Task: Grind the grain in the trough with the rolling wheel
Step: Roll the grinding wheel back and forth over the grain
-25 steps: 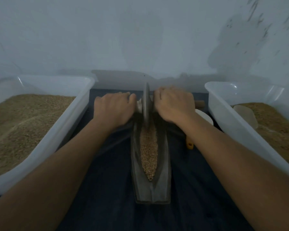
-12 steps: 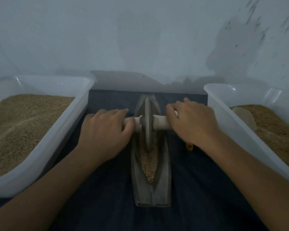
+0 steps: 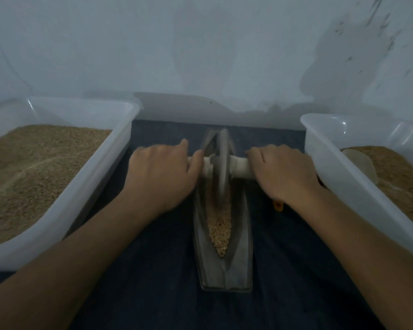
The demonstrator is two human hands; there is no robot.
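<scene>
Grain (image 3: 219,228) in trough (image 3: 224,270)

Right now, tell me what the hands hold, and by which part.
Both hold the rolling wheel by its pale axle: left hand on the left end, right hand on the right end.

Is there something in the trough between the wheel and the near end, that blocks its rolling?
Nothing visible does. Only grain lies in the trough ahead of the wheel, toward the near end.
</scene>
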